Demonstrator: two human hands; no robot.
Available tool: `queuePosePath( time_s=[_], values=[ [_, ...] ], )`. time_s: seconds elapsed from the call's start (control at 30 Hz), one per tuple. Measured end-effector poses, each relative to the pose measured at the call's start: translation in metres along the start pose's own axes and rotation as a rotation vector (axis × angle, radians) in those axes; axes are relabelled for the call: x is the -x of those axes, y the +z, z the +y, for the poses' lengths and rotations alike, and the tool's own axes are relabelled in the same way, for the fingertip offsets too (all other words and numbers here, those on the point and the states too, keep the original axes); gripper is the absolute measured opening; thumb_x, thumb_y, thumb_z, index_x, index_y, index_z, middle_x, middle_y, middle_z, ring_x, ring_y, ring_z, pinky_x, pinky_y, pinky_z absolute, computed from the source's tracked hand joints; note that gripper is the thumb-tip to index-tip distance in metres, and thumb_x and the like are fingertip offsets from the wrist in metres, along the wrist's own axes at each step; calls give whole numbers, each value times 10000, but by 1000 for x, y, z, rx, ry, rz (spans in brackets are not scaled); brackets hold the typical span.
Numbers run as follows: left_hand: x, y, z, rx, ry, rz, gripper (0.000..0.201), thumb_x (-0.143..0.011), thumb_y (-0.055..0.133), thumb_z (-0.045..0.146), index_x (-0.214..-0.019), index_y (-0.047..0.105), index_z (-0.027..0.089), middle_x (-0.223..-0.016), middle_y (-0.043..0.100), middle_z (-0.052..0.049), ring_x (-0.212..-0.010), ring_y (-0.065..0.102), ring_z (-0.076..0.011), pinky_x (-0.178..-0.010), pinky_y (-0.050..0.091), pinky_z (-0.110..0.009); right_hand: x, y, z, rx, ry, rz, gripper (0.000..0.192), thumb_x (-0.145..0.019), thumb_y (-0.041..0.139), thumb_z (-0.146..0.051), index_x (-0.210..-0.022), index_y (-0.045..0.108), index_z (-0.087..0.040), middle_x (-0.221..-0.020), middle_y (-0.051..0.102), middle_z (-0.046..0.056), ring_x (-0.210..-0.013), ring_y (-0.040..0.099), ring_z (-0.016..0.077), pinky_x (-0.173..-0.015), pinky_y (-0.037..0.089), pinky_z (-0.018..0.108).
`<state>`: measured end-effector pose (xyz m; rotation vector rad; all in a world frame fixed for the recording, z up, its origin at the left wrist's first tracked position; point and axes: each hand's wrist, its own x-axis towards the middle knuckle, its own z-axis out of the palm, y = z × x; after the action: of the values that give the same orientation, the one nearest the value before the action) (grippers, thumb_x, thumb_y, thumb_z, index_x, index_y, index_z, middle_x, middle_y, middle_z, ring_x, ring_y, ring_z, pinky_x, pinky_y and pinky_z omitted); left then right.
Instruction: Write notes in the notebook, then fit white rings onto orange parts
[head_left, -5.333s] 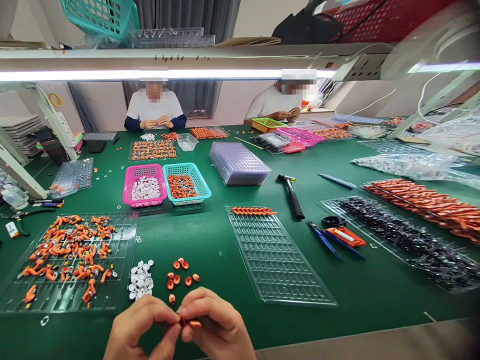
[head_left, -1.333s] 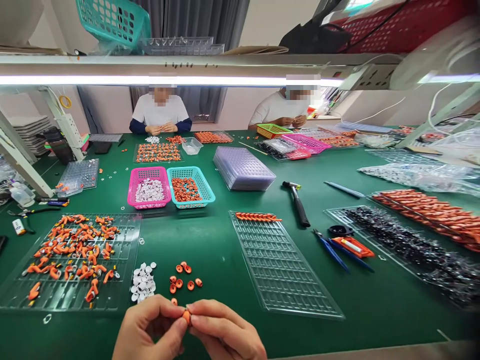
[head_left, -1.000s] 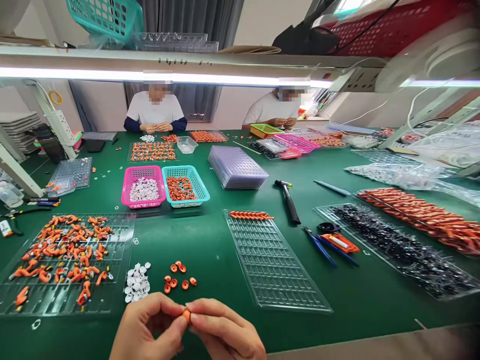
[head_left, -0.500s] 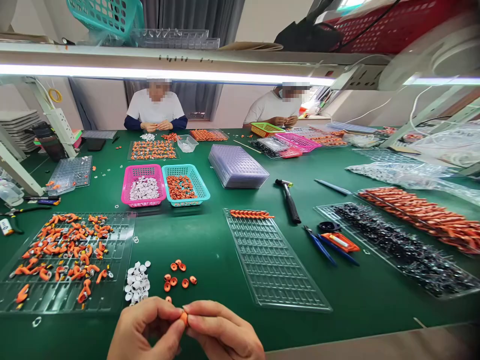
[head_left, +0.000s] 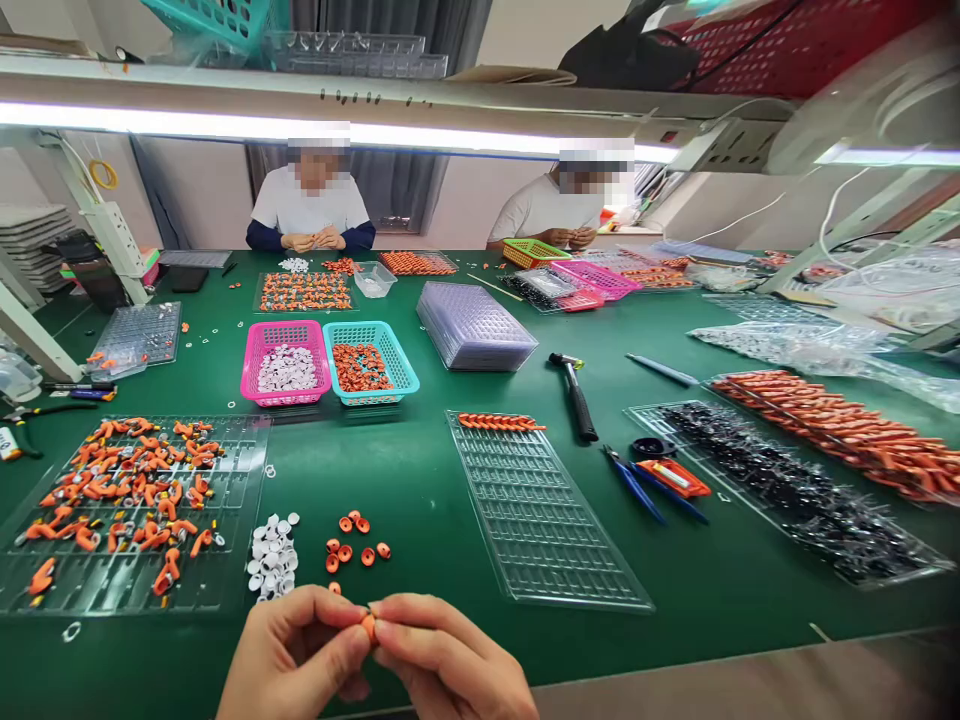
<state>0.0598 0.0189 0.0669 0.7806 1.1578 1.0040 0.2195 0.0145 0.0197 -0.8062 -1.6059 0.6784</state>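
Both my hands meet at the bottom of the view, above the green table's near edge. My left hand (head_left: 296,650) pinches a small orange cap-like part (head_left: 369,627) between thumb and forefinger. From the other side, the fingertips of my right hand (head_left: 446,650) close on the same part, which they mostly cover. Just beyond the hands lie several loose orange cups (head_left: 345,553), hollow and round. Left of these is a pile of small white caps (head_left: 273,555). A clear tray (head_left: 142,510) at the left carries many curved orange parts with dark and yellow ends.
A pink basket (head_left: 246,372) of white caps stands beside a turquoise basket (head_left: 411,372) of orange cups. Right of them are stacked clear trays (head_left: 476,325), a ribbed tray (head_left: 551,520), a hammer (head_left: 577,400), blue-handled pliers (head_left: 636,487) and a tray of black parts (head_left: 780,485). Two people sit opposite.
The view has tilted slightly, so the table's contents sit a little higher. My hands keep their pinch on the orange part, with only slight finger movement.
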Motion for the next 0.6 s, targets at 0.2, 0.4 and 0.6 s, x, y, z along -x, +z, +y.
queuePosePath(
  time_s=[0.2,0.4,0.6],
  values=[
    [-5,-5,-4,29,-36,-34,344,-575,896,431,-654,751,129,-559,705,-17,-447,599,-90,-469,469,-174,-9,-6,-2,-41,74,-93,308,-821,664,15,-984,736,-236,-950,728,38,-760,741,143,-673,613,181],
    [-8,-8,-9,56,-45,-56,334,-585,898,401,-663,741,118,-549,703,-17,-446,615,-108,-463,478,-198,-6,-3,-2,-28,60,-65,288,-825,658,11,-973,723,-228,-932,735,39,-753,732,144,-664,612,188],
    [-14,-14,-11,94,-94,-129,390,-587,900,399,-642,610,143,-521,676,18,-424,611,-101,-453,469,-190,-3,0,-1,-2,34,-28,311,-821,657,11,-1006,713,-233,-930,736,50,-775,733,163,-677,619,212]
  ],
)
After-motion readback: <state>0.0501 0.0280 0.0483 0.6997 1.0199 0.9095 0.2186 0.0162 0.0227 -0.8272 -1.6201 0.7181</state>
